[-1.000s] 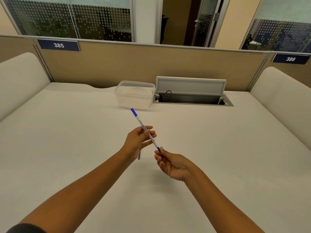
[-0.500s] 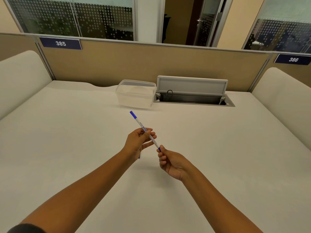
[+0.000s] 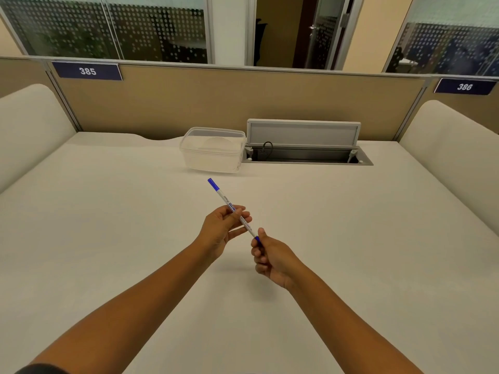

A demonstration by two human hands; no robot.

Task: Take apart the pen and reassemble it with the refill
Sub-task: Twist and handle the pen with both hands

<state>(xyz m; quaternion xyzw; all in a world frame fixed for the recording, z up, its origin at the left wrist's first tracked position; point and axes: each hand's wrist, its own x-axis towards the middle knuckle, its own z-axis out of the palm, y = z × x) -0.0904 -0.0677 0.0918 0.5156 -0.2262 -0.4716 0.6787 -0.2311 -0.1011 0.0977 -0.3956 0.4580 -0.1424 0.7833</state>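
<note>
A thin white pen (image 3: 226,201) with printed lettering and a blue far end is held slanted above the white desk (image 3: 108,238). My left hand (image 3: 220,229) pinches its barrel near the middle between thumb and fingers. My right hand (image 3: 271,259) is closed around the pen's blue near end, which its fingers mostly hide. The far blue tip points up and to the left toward the plastic box.
A clear lidded plastic box (image 3: 213,149) stands at the back of the desk. Right of it an open cable hatch (image 3: 305,147) is set into the desk, its lid raised. A tan partition (image 3: 243,103) runs behind, cushioned dividers at both sides.
My right hand has closed its fingers around the pen's near blue end. The pen has stayed in my left hand and tilted only slightly. A dark piece seen below my left hand earlier is out of sight.
</note>
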